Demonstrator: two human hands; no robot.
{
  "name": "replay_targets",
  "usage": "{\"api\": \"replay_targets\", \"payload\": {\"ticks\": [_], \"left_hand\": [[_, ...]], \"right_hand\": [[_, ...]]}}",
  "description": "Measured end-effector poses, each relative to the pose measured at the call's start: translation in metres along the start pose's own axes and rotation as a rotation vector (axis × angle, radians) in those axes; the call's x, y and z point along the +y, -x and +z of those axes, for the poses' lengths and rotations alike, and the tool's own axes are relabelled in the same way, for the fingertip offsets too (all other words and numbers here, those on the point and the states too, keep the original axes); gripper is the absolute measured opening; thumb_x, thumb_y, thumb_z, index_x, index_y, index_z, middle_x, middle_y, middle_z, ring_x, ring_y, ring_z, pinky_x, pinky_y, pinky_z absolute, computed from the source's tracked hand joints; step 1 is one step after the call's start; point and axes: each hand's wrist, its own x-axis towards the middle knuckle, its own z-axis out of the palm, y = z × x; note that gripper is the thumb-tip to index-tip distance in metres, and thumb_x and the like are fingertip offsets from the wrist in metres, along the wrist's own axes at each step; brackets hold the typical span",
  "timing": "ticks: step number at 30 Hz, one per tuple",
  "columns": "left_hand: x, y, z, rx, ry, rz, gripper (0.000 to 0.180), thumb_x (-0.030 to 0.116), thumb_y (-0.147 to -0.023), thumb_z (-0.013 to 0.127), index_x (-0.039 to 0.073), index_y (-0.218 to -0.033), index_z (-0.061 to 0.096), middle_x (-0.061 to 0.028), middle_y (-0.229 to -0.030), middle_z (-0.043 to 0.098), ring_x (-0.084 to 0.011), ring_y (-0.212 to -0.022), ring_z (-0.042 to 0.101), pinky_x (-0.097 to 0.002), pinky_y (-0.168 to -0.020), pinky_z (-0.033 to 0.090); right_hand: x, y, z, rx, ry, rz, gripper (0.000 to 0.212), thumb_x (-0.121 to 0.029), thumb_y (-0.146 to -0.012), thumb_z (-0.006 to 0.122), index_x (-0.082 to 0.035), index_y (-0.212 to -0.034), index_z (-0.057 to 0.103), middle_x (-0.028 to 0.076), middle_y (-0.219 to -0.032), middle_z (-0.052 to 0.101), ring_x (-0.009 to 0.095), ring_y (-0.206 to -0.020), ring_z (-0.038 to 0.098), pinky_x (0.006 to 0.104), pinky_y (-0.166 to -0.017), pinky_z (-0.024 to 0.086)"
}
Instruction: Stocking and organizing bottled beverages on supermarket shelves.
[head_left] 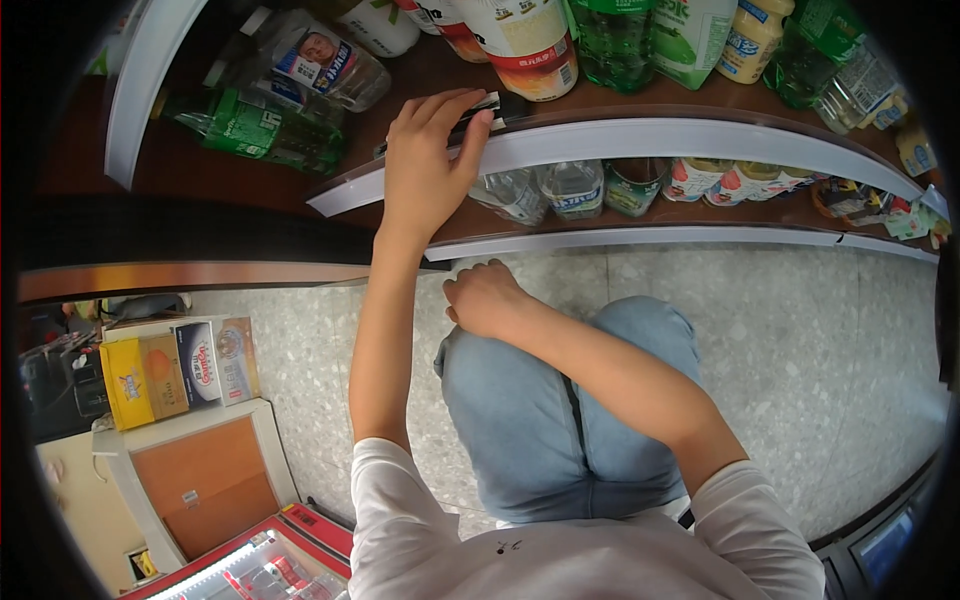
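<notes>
My left hand reaches up to the shelf's front edge. Its fingers and thumb close over a dark, flat thing with pale patches, whose kind I cannot make out. Beside it on the shelf lie a green bottle and a clear bottle with a blue label. Tall white-and-red tubs stand just beyond the hand. Against my left knee rests my right hand, its fingers curled in a loose fist; the palm side is hidden, and nothing shows in it.
White strips edge the upper shelf and the lower shelf. More bottles and cups sit on the lower one. Green bottles line the upper shelf. Cartons and a red-framed display case stand at the left over grey flooring.
</notes>
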Motion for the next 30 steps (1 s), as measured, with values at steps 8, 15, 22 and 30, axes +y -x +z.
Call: {"api": "replay_targets", "payload": {"ticks": [8,15,22,30], "left_hand": [[0.002,-0.011,0.003,0.262,0.280,-0.173,0.053,0.035,-0.081,0.071,-0.004,-0.114,0.058,-0.0187,-0.107,0.063,-0.0303,-0.095,0.059,-0.0391,-0.088,0.045],[0.057,-0.060,0.000,0.285,0.523,-0.191,0.089,0.023,-0.073,0.078,-0.006,-0.137,0.023,-0.0309,-0.122,0.049,-0.0331,-0.113,0.054,-0.0354,-0.090,0.045],[0.058,-0.074,0.018,0.367,0.516,-0.313,0.081,0.019,-0.069,0.081,-0.007,-0.130,0.034,-0.0204,-0.105,0.061,-0.0243,-0.091,0.062,-0.0340,-0.080,0.050],[0.046,-0.067,0.002,0.826,0.621,-0.224,0.067,0.014,-0.073,0.079,-0.003,-0.127,0.043,-0.0134,-0.113,0.056,-0.0200,-0.100,0.056,-0.0304,-0.086,0.045]], "right_hand": [[0.001,-0.003,0.004,0.015,-0.010,-0.014,0.026,-0.030,-0.083,0.059,-0.006,-0.093,0.063,0.012,-0.088,0.065,0.030,-0.085,0.064,0.0462,-0.077,0.046],[-0.004,-0.011,0.001,-0.097,0.019,0.040,0.023,-0.026,-0.083,0.056,-0.010,-0.098,0.065,0.010,-0.096,0.068,0.026,-0.092,0.065,0.0429,-0.079,0.046],[0.013,-0.018,0.028,0.226,-0.167,-0.041,0.030,-0.033,-0.084,0.055,-0.010,-0.103,0.060,0.009,-0.107,0.063,0.026,-0.097,0.062,0.0381,-0.077,0.050],[0.005,-0.006,-0.011,0.021,0.023,0.047,0.024,-0.026,-0.083,0.056,-0.013,-0.100,0.066,0.008,-0.096,0.069,0.022,-0.091,0.066,0.0391,-0.078,0.045]]}}
